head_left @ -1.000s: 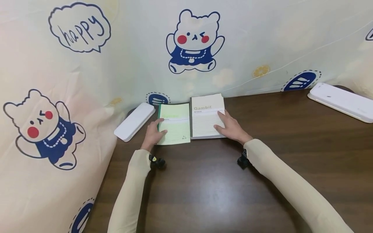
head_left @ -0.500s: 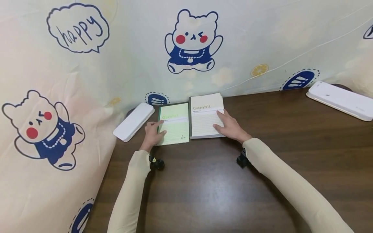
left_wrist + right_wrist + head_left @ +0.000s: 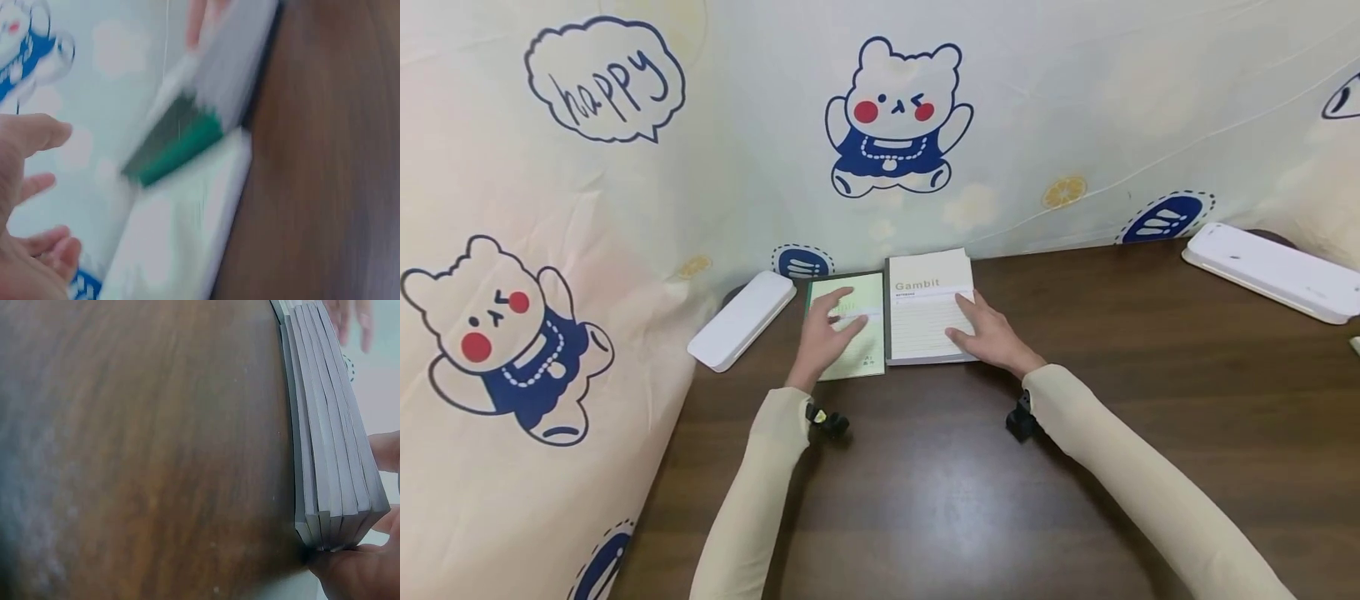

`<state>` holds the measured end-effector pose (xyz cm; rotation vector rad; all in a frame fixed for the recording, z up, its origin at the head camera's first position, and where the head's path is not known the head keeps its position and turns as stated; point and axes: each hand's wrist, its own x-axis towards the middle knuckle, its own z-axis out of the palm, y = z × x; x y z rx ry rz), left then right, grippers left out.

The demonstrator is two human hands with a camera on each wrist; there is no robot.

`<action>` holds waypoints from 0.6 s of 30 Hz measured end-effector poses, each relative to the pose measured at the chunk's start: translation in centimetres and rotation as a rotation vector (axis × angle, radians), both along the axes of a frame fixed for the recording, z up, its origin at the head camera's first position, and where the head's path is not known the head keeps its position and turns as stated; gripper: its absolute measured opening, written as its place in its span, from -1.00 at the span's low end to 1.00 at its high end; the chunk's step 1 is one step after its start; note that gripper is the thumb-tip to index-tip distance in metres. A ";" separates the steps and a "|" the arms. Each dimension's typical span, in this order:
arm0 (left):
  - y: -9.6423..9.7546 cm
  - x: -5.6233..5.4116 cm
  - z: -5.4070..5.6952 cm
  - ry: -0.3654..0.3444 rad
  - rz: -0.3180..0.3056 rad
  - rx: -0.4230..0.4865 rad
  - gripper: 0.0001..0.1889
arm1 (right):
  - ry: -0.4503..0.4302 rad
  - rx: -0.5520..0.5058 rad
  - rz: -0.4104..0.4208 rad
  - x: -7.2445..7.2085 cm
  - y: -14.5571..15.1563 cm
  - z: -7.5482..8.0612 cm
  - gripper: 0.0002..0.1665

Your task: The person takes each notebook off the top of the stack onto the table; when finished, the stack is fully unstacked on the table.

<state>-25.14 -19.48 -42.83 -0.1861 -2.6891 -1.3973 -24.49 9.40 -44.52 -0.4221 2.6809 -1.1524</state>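
Left hand: (image 3: 829, 333) reaching in from the near side, thumb and fingers spread apart, gripping nothing; it hangs over the green notebook, and the blurred left wrist view shows the fingers clear of it.
Right hand: (image 3: 996, 337) holds the right side of the white notebook stack, thumb over the cover, lower fingers against the side.
Green notebook: (image 3: 865, 350) directly beneath the left hand, which is the nearer one; long axis running from the desk's (image 3: 925, 517) near side to its far edge.
White notebook stack: (image 3: 928, 333) just beside the green notebook, on its right, lying nearly parallel; several notebooks deep, "Gambit" on the top cover. It lies to the left of the right hand.
White case on the left: (image 3: 741, 321) by the desk's far left corner, near the green notebook, set at a slant.
White case on the right: (image 3: 1273, 271) along the far edge, well apart from the notebooks.
Patterned cloth: (image 3: 1037, 108) behind the far edge, printed with bears and "happy".
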 end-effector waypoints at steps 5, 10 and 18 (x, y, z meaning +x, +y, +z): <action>4.2 -0.4 0.0 -0.174 -0.056 -0.062 -0.26 | 0.012 0.001 -0.005 0.1 0.0 0.1 -0.13; 6.5 -0.6 -1.2 -0.240 -0.042 -0.123 -0.20 | 0.006 -0.010 -0.012 0.2 0.0 0.1 -0.12; 6.5 -0.4 -1.8 -0.230 -0.042 -0.110 -0.19 | 0.020 -0.007 -0.010 0.2 -0.2 -0.1 -0.13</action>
